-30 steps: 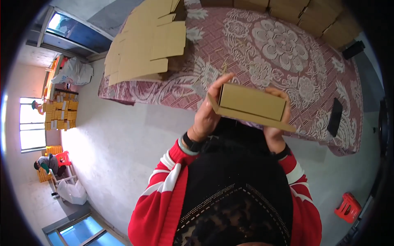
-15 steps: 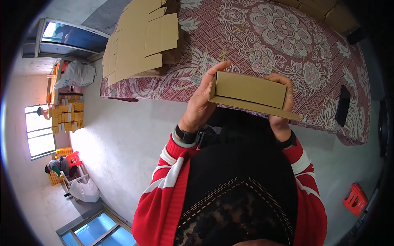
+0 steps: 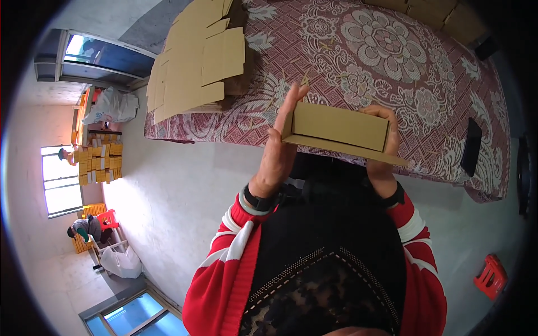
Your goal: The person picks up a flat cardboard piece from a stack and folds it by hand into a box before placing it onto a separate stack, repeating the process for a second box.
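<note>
A small brown cardboard box (image 3: 340,126) is held up in front of me, over the near edge of the cloth-covered table. A long flap juts out along its near side. At the box's left end, my left hand (image 3: 276,148) presses its palm against the side wall, fingers straight up and thumb on the near side. My right hand (image 3: 391,137) wraps round the right end, with its fingers bent over the far edge. On the table's left part lies a stack of flat, unfolded cardboard blanks (image 3: 193,67).
A patterned tablecloth (image 3: 386,73) covers the table. A dark flat object (image 3: 471,147) lies near its right edge. Brown cartons (image 3: 426,12) stand at the far side. A red plastic stool (image 3: 491,277) is on the floor at right. Far left, a person (image 3: 87,227) sits near stacked yellow boxes (image 3: 101,158).
My left hand has turned and flattened against the box's left end, its thumb now on the near side. The box has shifted only slightly; my right hand keeps its hold.
</note>
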Demonstrator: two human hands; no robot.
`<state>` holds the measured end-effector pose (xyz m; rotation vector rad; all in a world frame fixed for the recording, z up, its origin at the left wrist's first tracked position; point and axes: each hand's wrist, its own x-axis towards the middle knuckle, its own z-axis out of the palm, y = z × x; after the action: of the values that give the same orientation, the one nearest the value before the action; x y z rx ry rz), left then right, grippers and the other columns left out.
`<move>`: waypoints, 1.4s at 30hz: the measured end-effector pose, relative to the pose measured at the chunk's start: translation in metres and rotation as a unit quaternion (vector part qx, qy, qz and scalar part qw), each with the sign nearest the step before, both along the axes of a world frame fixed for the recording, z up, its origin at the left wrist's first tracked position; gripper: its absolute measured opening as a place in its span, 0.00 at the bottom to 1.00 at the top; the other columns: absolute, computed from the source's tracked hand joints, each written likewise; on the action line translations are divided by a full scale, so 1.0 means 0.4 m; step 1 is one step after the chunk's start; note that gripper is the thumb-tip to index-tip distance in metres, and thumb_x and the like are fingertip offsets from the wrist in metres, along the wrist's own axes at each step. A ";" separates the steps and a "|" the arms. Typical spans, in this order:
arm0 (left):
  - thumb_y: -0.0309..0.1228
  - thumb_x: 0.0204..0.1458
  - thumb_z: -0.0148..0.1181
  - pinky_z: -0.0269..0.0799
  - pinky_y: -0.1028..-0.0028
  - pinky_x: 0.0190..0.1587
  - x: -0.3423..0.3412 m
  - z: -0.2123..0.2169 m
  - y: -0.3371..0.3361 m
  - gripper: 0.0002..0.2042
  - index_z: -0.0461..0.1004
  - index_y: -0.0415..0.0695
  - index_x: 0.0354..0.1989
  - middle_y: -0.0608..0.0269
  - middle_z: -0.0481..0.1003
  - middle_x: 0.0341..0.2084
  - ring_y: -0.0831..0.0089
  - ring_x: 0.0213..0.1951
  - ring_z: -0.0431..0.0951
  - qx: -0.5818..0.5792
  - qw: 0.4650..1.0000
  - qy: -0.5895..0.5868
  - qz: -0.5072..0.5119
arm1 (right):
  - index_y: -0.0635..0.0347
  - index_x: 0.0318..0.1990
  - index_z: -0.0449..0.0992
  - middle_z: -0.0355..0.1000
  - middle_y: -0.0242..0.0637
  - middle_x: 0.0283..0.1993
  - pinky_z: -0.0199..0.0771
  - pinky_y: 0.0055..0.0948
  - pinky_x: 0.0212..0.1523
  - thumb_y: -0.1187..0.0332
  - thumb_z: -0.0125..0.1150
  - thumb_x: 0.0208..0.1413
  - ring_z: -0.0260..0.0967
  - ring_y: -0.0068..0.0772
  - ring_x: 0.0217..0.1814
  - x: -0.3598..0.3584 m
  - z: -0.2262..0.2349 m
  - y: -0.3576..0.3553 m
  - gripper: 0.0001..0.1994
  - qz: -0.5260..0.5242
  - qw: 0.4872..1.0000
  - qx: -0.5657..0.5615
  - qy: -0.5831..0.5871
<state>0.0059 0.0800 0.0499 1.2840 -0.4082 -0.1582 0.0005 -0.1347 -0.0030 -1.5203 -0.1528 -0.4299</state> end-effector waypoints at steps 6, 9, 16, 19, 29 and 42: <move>0.76 0.53 0.31 0.45 0.58 0.71 0.000 0.022 -0.010 0.53 0.38 0.46 0.77 0.51 0.50 0.72 0.61 0.70 0.53 0.053 0.998 0.023 0.033 | 0.68 0.46 0.69 0.70 0.44 0.47 0.68 0.33 0.55 0.54 0.38 0.67 0.69 0.34 0.49 -0.004 0.012 0.004 0.22 -0.001 1.000 0.012 0.001; 0.77 0.52 0.30 0.49 0.58 0.70 0.005 0.029 -0.006 0.53 0.38 0.46 0.77 0.51 0.54 0.70 0.62 0.68 0.58 0.081 0.995 0.023 0.044 | 0.68 0.46 0.69 0.70 0.44 0.47 0.68 0.35 0.56 0.53 0.36 0.66 0.69 0.34 0.49 0.002 0.002 0.003 0.24 -0.001 1.000 0.002 -0.010; 0.76 0.54 0.28 0.56 0.58 0.66 0.018 0.030 0.005 0.52 0.41 0.45 0.76 0.51 0.64 0.62 0.62 0.62 0.66 0.157 0.986 -0.002 0.051 | 0.68 0.47 0.69 0.71 0.45 0.48 0.67 0.36 0.57 0.53 0.35 0.66 0.69 0.36 0.51 -0.001 -0.016 0.000 0.24 -0.002 1.000 0.029 -0.009; 0.74 0.55 0.28 0.56 0.59 0.66 0.016 0.031 -0.013 0.50 0.46 0.44 0.75 0.52 0.67 0.60 0.63 0.61 0.66 0.144 0.987 0.012 0.064 | 0.68 0.48 0.69 0.71 0.45 0.48 0.67 0.35 0.57 0.53 0.35 0.66 0.69 0.37 0.52 -0.007 -0.005 -0.010 0.25 -0.010 1.000 0.014 -0.021; 0.73 0.57 0.32 0.57 0.62 0.65 0.015 -0.001 -0.037 0.49 0.52 0.39 0.72 0.52 0.67 0.60 0.65 0.60 0.67 0.010 0.994 0.043 0.101 | 0.71 0.54 0.70 0.70 0.39 0.40 0.67 0.26 0.45 0.54 0.31 0.72 0.66 0.27 0.40 -0.116 0.022 -0.074 0.27 -0.172 0.982 -0.048 -0.066; 0.73 0.55 0.37 0.56 0.60 0.67 0.023 -0.015 -0.040 0.49 0.55 0.38 0.70 0.51 0.66 0.60 0.63 0.62 0.66 -0.046 0.994 0.033 0.091 | 0.70 0.54 0.70 0.65 0.30 0.32 0.55 0.17 0.29 0.48 0.35 0.72 0.54 0.14 0.27 -0.143 0.121 -0.056 0.29 -0.092 0.984 -0.142 -0.050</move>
<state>0.0150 0.0640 0.0440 1.2154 -0.2369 -0.0279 -0.0566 -0.1572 0.0456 -1.8014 -0.1567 -0.6545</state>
